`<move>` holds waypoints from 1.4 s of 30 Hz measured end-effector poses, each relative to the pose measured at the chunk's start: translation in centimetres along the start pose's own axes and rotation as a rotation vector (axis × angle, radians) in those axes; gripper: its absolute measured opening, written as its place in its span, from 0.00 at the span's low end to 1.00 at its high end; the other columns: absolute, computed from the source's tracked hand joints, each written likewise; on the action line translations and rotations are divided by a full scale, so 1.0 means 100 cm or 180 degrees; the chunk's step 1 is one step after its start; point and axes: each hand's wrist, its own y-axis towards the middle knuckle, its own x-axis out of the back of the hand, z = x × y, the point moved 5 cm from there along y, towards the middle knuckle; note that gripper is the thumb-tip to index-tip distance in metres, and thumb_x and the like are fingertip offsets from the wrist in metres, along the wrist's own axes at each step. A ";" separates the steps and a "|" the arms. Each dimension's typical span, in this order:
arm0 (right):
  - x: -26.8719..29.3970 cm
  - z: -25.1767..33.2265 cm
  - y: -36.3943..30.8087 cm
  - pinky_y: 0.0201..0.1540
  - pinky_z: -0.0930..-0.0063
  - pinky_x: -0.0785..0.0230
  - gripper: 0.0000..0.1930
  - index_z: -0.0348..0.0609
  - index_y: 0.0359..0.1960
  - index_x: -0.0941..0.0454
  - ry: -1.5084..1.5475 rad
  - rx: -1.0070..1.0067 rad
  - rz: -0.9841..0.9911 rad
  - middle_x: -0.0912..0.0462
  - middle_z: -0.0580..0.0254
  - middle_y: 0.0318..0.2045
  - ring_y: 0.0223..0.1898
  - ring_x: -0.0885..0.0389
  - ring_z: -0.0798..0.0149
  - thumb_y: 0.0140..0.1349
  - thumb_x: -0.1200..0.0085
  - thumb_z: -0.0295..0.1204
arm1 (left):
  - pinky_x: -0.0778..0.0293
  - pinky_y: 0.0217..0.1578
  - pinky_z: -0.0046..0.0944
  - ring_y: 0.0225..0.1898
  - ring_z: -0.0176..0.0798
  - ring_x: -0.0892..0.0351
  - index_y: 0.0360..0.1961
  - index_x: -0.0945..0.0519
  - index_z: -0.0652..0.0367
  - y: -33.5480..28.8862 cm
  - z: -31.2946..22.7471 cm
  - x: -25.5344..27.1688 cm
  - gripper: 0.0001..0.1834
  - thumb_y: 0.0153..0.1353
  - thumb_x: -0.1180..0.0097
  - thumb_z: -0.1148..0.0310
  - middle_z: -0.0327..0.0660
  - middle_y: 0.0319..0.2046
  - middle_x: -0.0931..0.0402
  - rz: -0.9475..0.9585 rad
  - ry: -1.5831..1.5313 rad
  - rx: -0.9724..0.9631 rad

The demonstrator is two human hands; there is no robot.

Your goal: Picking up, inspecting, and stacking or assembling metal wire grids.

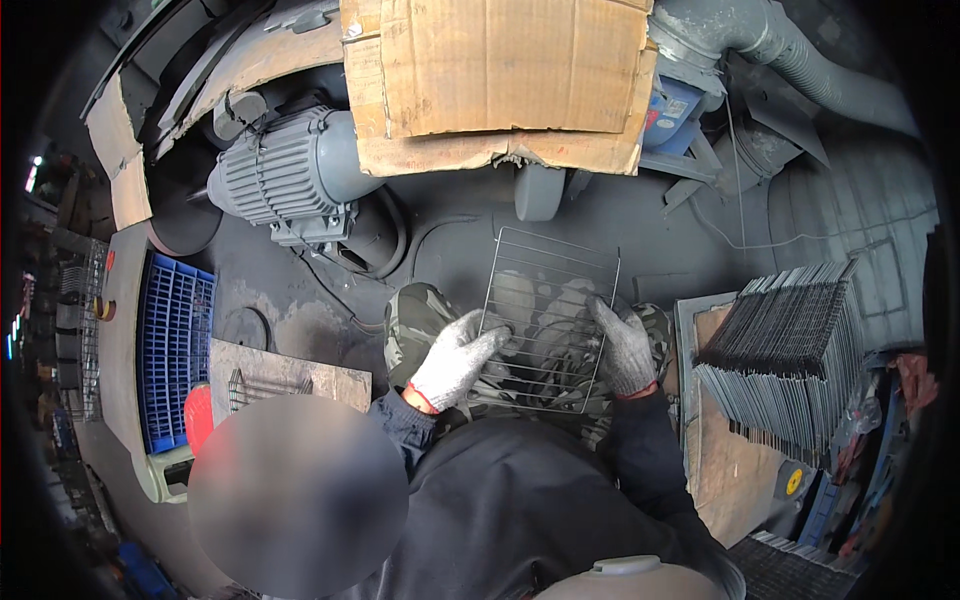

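Observation:
Above my lap I hold a thin metal wire rack (556, 244), tilted, with its long sides running away from me. My left hand (455, 362), in a pale knitted work glove with a red cuff, is closed on the rack's left edge, thumb over the wires. On the opposite edge my right hand (625, 350), gloved the same way, grips the rack's side wire with its fingers partly hidden. Close by on the right stands a tall stack of similar wire racks (780, 345) on a board (735, 480).
Ahead are cardboard sheets (500, 80), a grey electric motor (285, 170) and a ribbed duct (830, 75). A blue plastic crate (175, 340) stands left, near a board (340, 385) bearing some wire racks (265, 388). A blurred round patch hides the lower left.

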 end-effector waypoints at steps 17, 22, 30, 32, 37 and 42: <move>-0.014 0.096 -0.026 0.72 0.63 0.31 0.40 0.35 0.76 0.36 -0.1854 0.2570 -0.1113 0.22 0.50 0.67 0.67 0.23 0.57 0.63 0.30 0.19 | 0.21 0.43 0.53 0.42 0.61 0.14 0.52 0.19 0.65 -0.004 -0.065 -0.031 0.15 0.71 0.36 0.66 0.57 0.40 0.17 0.0174 0.2554 -0.1760; -0.009 0.110 -0.011 0.53 0.71 0.19 0.17 0.32 0.52 0.19 -0.1722 0.0721 0.0325 0.10 0.57 0.47 0.48 0.12 0.67 0.61 0.31 0.17 | 0.19 0.44 0.55 0.42 0.61 0.15 0.52 0.17 0.60 -0.004 -0.096 -0.040 0.16 0.67 0.32 0.65 0.55 0.40 0.16 0.0147 0.3321 -0.2361; 0.021 0.038 0.024 0.48 0.72 0.20 0.10 0.34 0.50 0.14 -0.0053 0.0955 -0.0307 0.09 0.61 0.44 0.42 0.13 0.69 0.70 0.33 0.23 | 0.25 0.67 0.47 0.66 0.53 0.22 0.75 0.32 0.65 0.014 -0.058 0.012 0.48 0.57 0.20 0.66 0.57 0.66 0.24 -0.1802 0.1648 -0.1441; 0.013 0.025 0.027 0.44 0.73 0.21 0.09 0.37 0.48 0.12 -0.0014 0.0371 -0.0441 0.09 0.64 0.41 0.40 0.13 0.71 0.71 0.33 0.27 | 0.21 0.60 0.38 0.57 0.40 0.17 0.71 0.29 0.69 0.044 0.000 0.030 0.36 0.67 0.27 0.69 0.48 0.57 0.17 -0.1056 0.0821 -0.0680; 0.027 0.011 0.047 0.41 0.72 0.23 0.09 0.37 0.46 0.11 -0.0120 0.0318 -0.0642 0.09 0.65 0.38 0.37 0.13 0.71 0.71 0.33 0.29 | 0.21 0.42 0.31 0.37 0.27 0.19 0.53 0.21 0.65 0.075 -0.004 0.005 0.15 0.74 0.34 0.68 0.38 0.40 0.16 -0.0588 -0.0289 -0.0191; 0.043 0.037 0.057 0.43 0.72 0.21 0.08 0.36 0.47 0.12 -0.0321 0.0373 -0.0884 0.09 0.63 0.41 0.38 0.13 0.70 0.71 0.34 0.28 | 0.21 0.43 0.35 0.41 0.29 0.21 0.53 0.22 0.64 0.128 0.027 -0.007 0.15 0.75 0.36 0.65 0.38 0.39 0.17 -0.0574 -0.0032 -0.0260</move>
